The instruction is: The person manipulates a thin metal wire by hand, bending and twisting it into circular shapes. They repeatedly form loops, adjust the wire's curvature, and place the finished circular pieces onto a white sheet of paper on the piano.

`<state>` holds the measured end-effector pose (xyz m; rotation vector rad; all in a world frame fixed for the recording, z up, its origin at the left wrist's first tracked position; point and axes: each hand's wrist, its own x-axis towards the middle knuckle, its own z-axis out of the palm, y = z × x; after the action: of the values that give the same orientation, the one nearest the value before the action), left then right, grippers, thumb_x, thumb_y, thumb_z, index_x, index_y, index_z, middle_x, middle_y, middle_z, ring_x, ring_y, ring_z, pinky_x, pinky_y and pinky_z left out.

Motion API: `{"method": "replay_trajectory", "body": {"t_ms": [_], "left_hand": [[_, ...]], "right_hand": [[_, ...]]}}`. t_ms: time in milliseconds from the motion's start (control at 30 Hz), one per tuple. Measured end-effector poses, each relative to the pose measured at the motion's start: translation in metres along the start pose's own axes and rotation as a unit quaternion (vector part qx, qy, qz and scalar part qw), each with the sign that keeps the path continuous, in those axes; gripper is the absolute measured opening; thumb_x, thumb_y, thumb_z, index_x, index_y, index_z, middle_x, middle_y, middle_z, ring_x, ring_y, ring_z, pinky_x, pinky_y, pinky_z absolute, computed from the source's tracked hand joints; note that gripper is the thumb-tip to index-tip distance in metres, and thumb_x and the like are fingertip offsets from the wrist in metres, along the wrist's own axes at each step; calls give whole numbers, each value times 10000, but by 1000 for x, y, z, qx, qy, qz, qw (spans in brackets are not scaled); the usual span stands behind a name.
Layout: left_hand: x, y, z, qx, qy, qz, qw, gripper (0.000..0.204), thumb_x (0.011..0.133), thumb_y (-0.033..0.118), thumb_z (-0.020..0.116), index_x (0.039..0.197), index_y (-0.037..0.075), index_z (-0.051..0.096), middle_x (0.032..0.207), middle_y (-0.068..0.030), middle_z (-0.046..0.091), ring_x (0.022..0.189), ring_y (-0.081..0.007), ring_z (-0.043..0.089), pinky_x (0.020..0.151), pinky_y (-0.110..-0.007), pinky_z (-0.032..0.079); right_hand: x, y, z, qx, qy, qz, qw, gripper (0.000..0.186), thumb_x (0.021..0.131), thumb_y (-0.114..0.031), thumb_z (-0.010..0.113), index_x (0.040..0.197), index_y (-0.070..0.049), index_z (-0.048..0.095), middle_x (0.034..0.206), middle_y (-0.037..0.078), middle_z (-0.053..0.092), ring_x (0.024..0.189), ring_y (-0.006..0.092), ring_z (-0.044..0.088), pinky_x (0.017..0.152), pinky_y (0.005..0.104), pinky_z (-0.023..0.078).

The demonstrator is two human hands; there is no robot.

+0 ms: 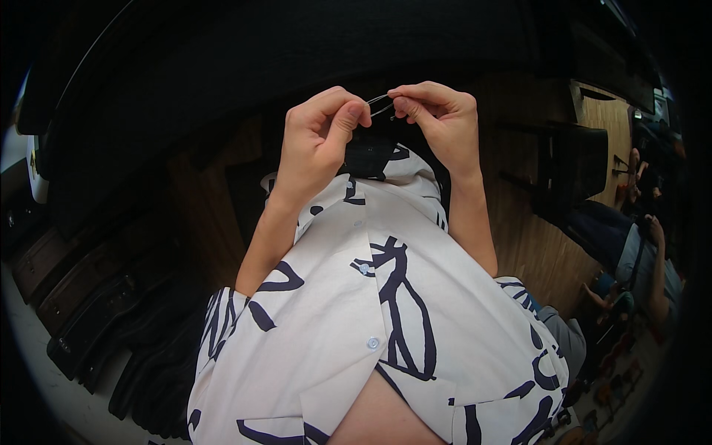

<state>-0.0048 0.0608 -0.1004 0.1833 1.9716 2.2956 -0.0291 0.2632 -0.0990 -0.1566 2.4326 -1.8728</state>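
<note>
While the shirt (pixel 326 297) fills the lower view, the left hand (pixel 322 137) and right hand (pixel 445 126) are raised in front of it, near each other, thumb and forefinger of each pinched on a thin strand (pixel 378 98) that curves across the gap between them. The step in hand seems to be fingertip work on the strand; the next move calls for steady pinches.

Shirt (pixel 319 326): white, loose, with bold dark line markings (pixel 262 317). Placket (pixel 377 315): pale-blue round buttons (pixel 373 343) set along it. Collar (pixel 343 404): open, spread to both sides of the placket. Sleeves (pixel 220 315): short, dark-stroked, one either side of the placket. Largest marking (pixel 391 291): long outlined loop, right of the placket.
</note>
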Motion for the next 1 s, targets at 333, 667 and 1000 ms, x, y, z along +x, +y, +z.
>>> {"method": "replay_trajectory", "body": {"t_ms": [333,667,1000], "left_hand": [[-7,-3,22,-16,-5,0,1000,199,971,77,602,806,-17,661,699,-20,581,577,-58,464,524,-229,350],[-5,-6,26,-345,-54,-106,931,304,1058,218,521,869,-3,608,703,9,484,606,-55,416,563,-226,397],[0,-18,10,-364,-44,-113,923,308,1060,244,519,881,18,628,714,25,491,596,-36,417,554,-212,396]], "right_hand": [[-3,-8,22,135,85,55,986,86,874,-10,729,948,25,754,803,109,739,705,156,729,636,243,600],[-10,4,32,-124,147,-156,969,70,783,-8,795,832,-11,744,731,77,722,591,127,678,522,217,508],[-8,0,22,-77,102,-26,991,28,826,-26,763,826,-5,744,702,61,718,586,120,694,532,212,514]]}}
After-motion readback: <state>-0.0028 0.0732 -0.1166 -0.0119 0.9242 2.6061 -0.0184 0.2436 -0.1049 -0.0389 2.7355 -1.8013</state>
